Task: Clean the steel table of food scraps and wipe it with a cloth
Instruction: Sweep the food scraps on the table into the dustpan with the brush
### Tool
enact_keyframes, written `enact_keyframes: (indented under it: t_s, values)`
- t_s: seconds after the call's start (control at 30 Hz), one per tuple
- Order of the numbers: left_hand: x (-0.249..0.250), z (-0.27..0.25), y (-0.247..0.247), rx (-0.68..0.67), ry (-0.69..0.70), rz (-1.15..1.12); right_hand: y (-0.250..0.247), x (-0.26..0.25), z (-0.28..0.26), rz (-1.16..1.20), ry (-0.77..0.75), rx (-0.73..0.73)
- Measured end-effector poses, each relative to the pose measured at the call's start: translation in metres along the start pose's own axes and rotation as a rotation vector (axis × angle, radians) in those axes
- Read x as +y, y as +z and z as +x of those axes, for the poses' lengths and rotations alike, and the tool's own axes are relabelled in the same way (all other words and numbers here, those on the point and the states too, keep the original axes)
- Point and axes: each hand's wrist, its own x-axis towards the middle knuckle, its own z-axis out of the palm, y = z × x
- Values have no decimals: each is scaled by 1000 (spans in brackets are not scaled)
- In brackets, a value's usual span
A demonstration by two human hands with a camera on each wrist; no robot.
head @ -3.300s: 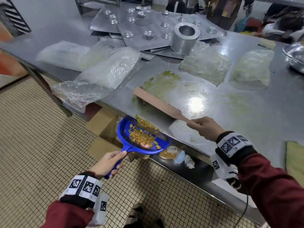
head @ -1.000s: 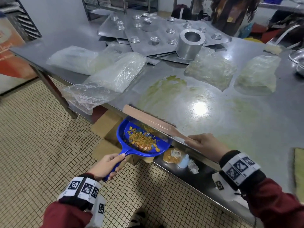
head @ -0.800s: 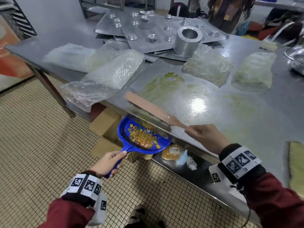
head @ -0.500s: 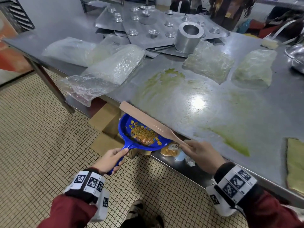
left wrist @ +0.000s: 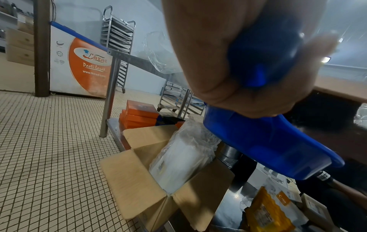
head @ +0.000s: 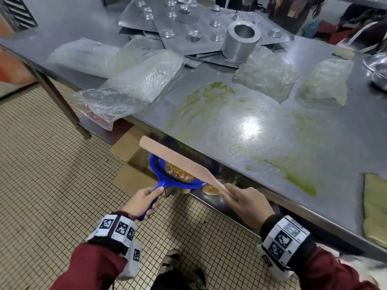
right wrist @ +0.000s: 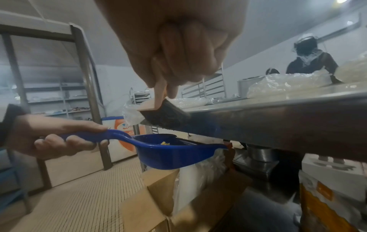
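Observation:
My left hand [head: 142, 203] grips the handle of a blue dustpan [head: 167, 176] held just below the front edge of the steel table [head: 261, 130]. Orange-yellow food scraps [head: 178, 173] lie in the pan. My right hand [head: 245, 203] grips the wooden handle of a brush [head: 178, 159], whose dark bristles [right wrist: 166, 117] sit at the table edge above the pan [right wrist: 168, 150]. Green smears [head: 293, 174] stain the tabletop. A yellowish cloth [head: 374, 208] lies at the right edge of the table. In the left wrist view the dustpan [left wrist: 268, 141] shows from below.
Several clear plastic bags [head: 138, 84] lie on the table's left and back. A steel cylinder [head: 240, 40] stands on metal trays [head: 188, 21] at the rear. An open cardboard box [left wrist: 158, 180] sits on the lower shelf under the pan. Tiled floor [head: 52, 185] lies to the left.
The brush has been drawn back from the tabletop to the front edge, over the dustpan. Both hands have come closer to me, and the pan sits further under the table edge.

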Motion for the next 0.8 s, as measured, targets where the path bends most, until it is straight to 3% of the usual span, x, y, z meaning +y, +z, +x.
enact_keyframes:
  t_s: [0.2,0.37,0.53,0.7,0.8]
  values:
    - [-1,5,1,-2,4,-8,2,-6,7,47,39,-58]
    - [-7,7,1,34,-28,-48,-2,-5,13,80,20,14]
    - [-4,7,3,-4,-26,-26,-6,-5,17,22,23,-63]
    - [-1,8,5,-13,-40,-23,-3,0,19,107,40,-5]
    - [1,7,6,-29,-36,-30,-5,2,18,160,75,-72]
